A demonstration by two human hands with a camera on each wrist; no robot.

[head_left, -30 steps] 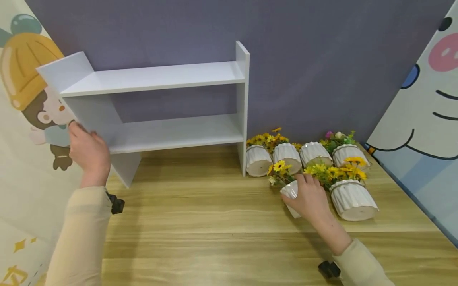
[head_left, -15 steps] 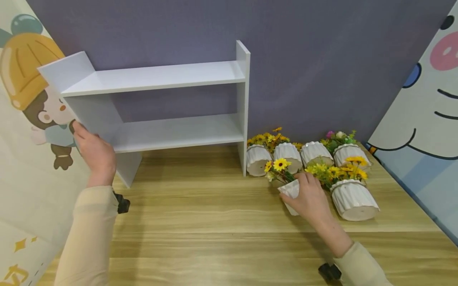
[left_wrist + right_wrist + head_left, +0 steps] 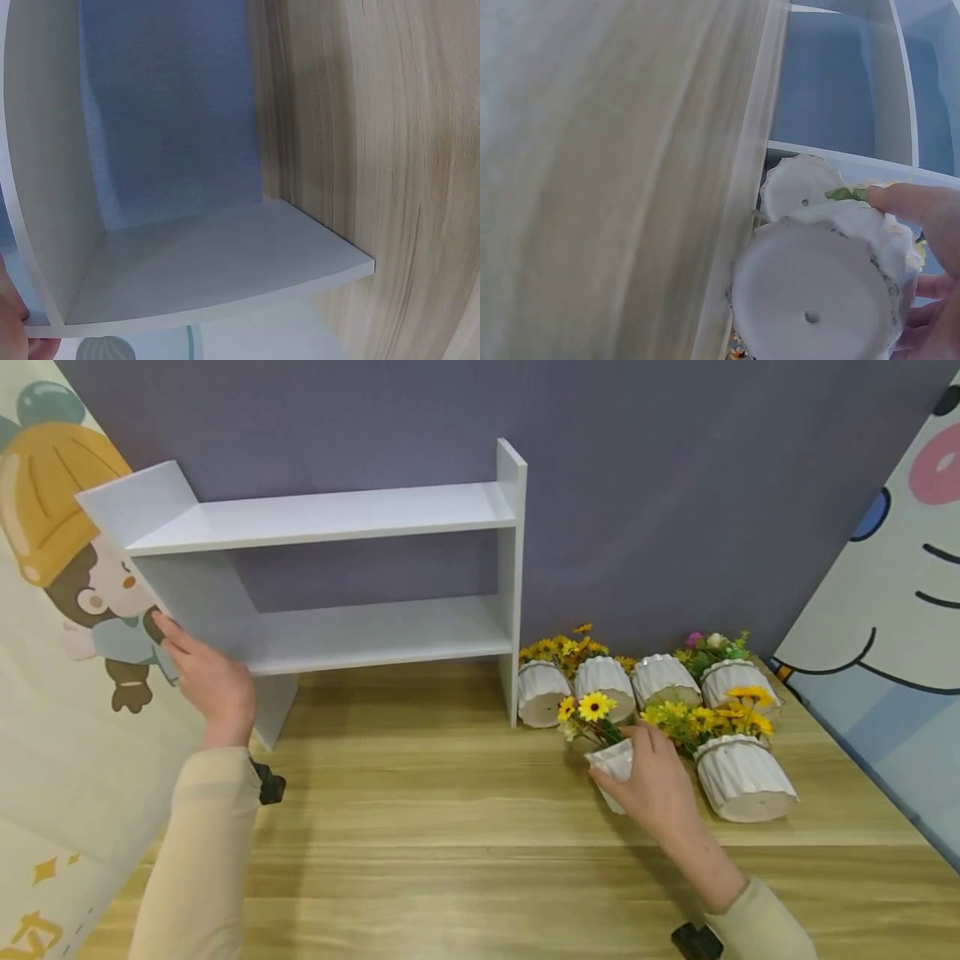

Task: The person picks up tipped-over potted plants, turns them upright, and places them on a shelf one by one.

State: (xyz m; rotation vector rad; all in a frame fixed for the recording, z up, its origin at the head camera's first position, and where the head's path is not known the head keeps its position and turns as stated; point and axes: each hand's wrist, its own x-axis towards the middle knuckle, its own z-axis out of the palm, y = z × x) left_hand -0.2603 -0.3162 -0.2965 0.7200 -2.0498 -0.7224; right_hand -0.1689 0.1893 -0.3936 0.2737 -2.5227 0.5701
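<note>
Right of the shelf [image 3: 345, 517], the right hand [image 3: 656, 781] is gripping a pot [image 3: 613, 762] of yellow flowers [image 3: 596, 706]; the left hand [image 3: 213, 681] is pinching the shelf's left side. Five more pots [image 3: 746, 778] are lying right of the shelf.

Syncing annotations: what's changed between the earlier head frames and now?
The left hand has shifted rightward and slightly toward the person at the white shelf's left side panel. In the right hand, the flowerpot has turned slightly, its yellow flowers swinging a little right. Same: the right hand's hold, the shelf and the other pots.
</note>
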